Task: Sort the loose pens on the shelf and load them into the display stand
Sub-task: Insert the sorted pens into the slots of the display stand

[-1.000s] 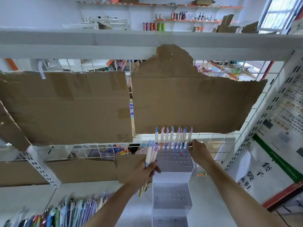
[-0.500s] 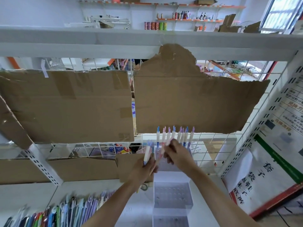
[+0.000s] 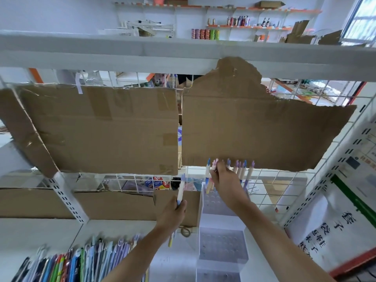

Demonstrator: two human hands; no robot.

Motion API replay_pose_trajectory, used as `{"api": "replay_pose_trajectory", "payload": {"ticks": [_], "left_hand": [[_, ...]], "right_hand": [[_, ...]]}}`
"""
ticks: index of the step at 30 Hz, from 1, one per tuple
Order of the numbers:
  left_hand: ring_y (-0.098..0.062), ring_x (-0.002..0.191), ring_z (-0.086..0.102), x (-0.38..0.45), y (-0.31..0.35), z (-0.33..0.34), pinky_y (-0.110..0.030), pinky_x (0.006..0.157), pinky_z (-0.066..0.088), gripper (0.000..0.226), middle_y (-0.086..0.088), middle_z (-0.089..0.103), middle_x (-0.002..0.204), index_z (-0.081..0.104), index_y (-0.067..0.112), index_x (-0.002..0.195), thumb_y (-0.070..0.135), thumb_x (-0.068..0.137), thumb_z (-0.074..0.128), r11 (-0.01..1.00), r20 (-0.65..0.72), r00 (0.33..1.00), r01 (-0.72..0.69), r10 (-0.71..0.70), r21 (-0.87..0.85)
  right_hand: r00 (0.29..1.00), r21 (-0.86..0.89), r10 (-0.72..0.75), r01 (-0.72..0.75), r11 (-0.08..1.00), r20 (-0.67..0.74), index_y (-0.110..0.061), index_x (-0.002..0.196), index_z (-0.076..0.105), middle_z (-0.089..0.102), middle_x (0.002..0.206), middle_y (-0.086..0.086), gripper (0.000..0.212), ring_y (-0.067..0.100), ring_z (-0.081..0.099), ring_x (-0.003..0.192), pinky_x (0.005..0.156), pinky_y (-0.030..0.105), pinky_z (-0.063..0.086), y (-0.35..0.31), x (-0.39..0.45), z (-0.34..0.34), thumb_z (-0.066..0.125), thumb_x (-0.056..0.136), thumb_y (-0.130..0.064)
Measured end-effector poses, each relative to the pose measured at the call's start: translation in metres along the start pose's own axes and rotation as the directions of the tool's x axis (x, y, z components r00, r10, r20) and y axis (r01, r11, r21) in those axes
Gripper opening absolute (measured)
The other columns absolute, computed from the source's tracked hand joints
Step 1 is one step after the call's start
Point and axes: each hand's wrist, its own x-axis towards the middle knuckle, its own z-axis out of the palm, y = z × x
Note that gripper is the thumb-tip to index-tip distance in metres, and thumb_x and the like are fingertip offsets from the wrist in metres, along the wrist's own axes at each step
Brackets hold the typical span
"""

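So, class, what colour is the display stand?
Clear, see-through plastic display stand, looking whitish; the head view shows it.

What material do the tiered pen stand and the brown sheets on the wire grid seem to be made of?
Tiered clear pen stand: probably acrylic or similar plastic; glossy and see-through, with rows of holes. Brown sheets: corrugated cardboard, matte, with torn ragged edges and tape strips. White wire grid: likely painted metal.

A single wide-angle view looks out from the person's head, facing forward into a shelf bay and tilted slightly down. Both forearms reach in from the bottom edge, so the clear display stand [image 3: 222, 244] sits close, low and just right of centre. Torn cardboard sheets [image 3: 254, 127] fill the middle. Far wall shelves [image 3: 234, 26] show above the shelf edge. Straight lines bow near the borders.
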Motion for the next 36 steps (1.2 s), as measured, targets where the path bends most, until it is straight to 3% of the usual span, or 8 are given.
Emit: {"api": "replay_pose_trajectory", "payload": {"ticks": [4,11,15,20,26,29,33,36], "left_hand": [[-0.008,0.047,0.039,-0.001,-0.002,0.002,-0.021,0.048,0.034,0.021,0.002,0.042,0.055,0.058,0.006,0.093,0.022,0.099,0.046,0.991,0.065,0.997,-0.044,0.052,-0.126],[-0.007,0.05,0.041,-0.006,0.001,0.002,-0.023,0.055,0.037,0.023,0.002,0.054,0.059,0.057,0.011,0.095,0.031,0.098,0.046,0.993,0.133,0.989,-0.046,0.06,-0.107],[-0.005,0.046,0.04,-0.012,0.011,0.008,-0.021,0.053,0.034,0.031,0.005,0.056,0.051,0.053,0.01,0.075,0.024,0.1,0.043,0.988,0.26,0.959,-0.079,0.112,-0.135],[-0.005,0.048,0.046,-0.015,0.018,0.015,-0.018,0.054,0.04,0.027,0.006,0.061,0.053,0.056,0.001,0.09,0.02,0.101,0.04,0.984,0.408,0.905,-0.049,0.117,-0.174],[-0.006,0.052,0.055,-0.007,0.017,0.014,-0.017,0.054,0.047,0.027,0.0,0.062,0.064,0.059,0.009,0.083,0.027,0.098,0.046,0.982,0.115,0.993,0.039,-0.017,-0.187],[-0.008,0.051,0.044,0.0,0.008,0.007,-0.024,0.055,0.037,0.028,0.006,0.049,0.054,0.057,0.015,0.079,0.032,0.098,0.045,0.999,-0.019,0.999,-0.036,0.035,-0.021],[0.001,0.043,0.043,0.0,0.005,0.009,-0.013,0.045,0.031,0.026,0.008,0.046,0.051,0.056,0.013,0.079,0.03,0.098,0.047,0.998,-0.069,0.996,-0.052,0.054,0.031],[-0.003,0.047,0.042,0.002,0.002,0.011,-0.02,0.051,0.033,0.025,0.008,0.045,0.052,0.056,0.014,0.079,0.031,0.096,0.049,0.998,-0.041,0.998,-0.039,0.041,0.057]], "right_hand": [[0.995,0.07,0.084,-0.088,0.994,0.055,-0.002,0.123,0.045,0.064,0.103,0.021,0.029,0.033,0.061,0.088,0.07,0.037,0.046,0.003,-0.005,0.013,0.035,0.102,-0.02],[0.969,0.132,0.206,-0.224,0.966,0.137,-0.005,0.101,0.056,0.065,0.089,0.011,0.019,0.021,0.063,0.074,0.065,0.029,0.049,0.011,-0.018,0.024,0.043,0.098,-0.019],[0.946,0.383,0.12,-0.235,0.893,0.301,-0.015,0.093,0.067,0.062,0.069,-0.006,0.018,0.002,0.051,0.058,0.057,0.017,0.04,0.006,-0.034,0.024,0.052,0.091,-0.007],[0.929,0.456,0.074,-0.246,0.856,0.362,-0.005,0.081,0.063,0.055,0.058,-0.006,0.015,0.005,0.043,0.051,0.054,0.017,0.035,0.003,-0.043,0.019,0.057,0.091,-0.015],[0.982,0.462,0.169,-0.191,0.866,0.089,-0.015,0.082,0.049,0.064,0.069,0.001,0.015,0.002,0.055,0.049,0.049,0.017,0.043,0.008,-0.031,-0.009,0.048,0.097,-0.016],[0.982,0.378,0.163,-0.116,0.918,-0.094,-0.012,0.088,0.045,0.065,0.076,0.013,0.01,0.025,0.063,0.064,0.06,0.035,0.05,0.015,-0.021,-0.02,0.046,0.097,-0.015],[0.991,0.26,0.107,-0.083,0.962,-0.078,-0.01,0.091,0.043,0.065,0.08,0.02,0.009,0.036,0.064,0.072,0.065,0.044,0.052,0.017,-0.014,-0.017,0.045,0.098,-0.016],[0.995,0.205,0.088,-0.075,0.976,-0.054,-0.001,0.103,0.049,0.064,0.084,0.024,0.014,0.037,0.064,0.076,0.067,0.045,0.051,0.017,-0.009,-0.011,0.043,0.098,-0.014]]}}
